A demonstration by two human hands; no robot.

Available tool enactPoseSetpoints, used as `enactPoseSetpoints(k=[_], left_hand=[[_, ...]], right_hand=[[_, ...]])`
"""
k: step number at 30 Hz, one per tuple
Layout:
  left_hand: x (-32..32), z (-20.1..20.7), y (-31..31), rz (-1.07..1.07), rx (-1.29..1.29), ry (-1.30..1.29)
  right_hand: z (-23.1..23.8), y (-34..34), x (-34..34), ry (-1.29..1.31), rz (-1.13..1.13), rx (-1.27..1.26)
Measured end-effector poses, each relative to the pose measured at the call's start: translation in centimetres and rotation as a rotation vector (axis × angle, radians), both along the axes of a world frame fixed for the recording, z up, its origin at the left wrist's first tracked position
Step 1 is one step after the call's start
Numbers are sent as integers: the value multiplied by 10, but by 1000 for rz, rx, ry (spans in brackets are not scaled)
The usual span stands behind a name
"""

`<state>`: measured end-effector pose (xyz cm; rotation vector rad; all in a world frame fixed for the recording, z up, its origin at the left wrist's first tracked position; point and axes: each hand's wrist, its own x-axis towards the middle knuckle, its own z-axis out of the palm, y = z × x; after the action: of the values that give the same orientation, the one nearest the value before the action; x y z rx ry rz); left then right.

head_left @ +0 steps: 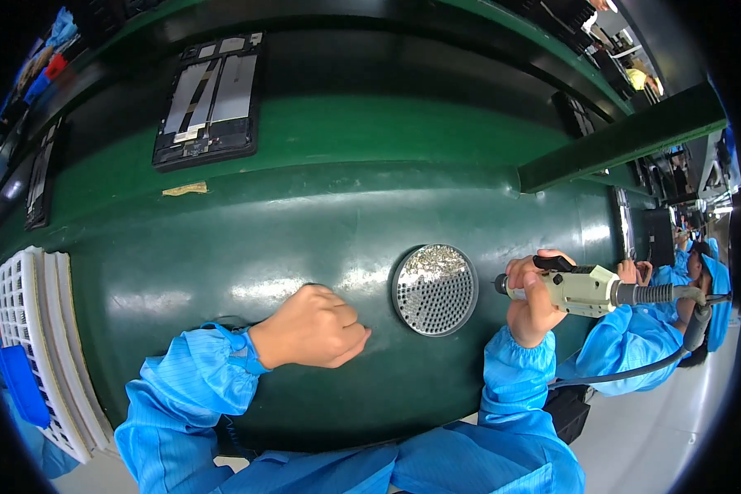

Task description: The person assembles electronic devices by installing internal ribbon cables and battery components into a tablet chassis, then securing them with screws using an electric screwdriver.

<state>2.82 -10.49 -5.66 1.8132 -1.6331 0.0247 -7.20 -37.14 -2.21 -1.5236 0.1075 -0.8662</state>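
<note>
My right hand [533, 300] is wrapped round an electric screwdriver [583, 291], a pale green tool with a black lever. Its dark tip points left, toward a round metal screw tray [398, 298] but apart from it. A heap of small screws [440, 260] lies at the tray's far side, and rows of holes cover the rest. Left of the tray, my left hand [317, 328] rests over the green bench in a loose fist. Its curled fingers hide whatever they hold, if anything. A wrist band with a thin cord circles my left cuff.
An opened tablet [210, 103] lies on the raised ledge ahead, near a scrap of tan tape [184, 189]. White grid trays [37, 337] are stacked at the left edge. A green bar [626, 140] crosses the far right. A person in blue [634, 346] sits to my right.
</note>
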Motion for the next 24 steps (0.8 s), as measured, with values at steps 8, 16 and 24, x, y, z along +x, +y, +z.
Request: enactPoseSetpoints(k=[8, 16, 24], left_hand=[[5, -13, -7, -7, -7, -15], [5, -21, -9, -8, -67, 2], [10, -18, -8, -22, -21, 13]], right_hand=[[-8, -6, 4, 2, 2, -33], [-7, -5, 5, 18, 11, -45], [-7, -4, 7, 29, -7, -19]])
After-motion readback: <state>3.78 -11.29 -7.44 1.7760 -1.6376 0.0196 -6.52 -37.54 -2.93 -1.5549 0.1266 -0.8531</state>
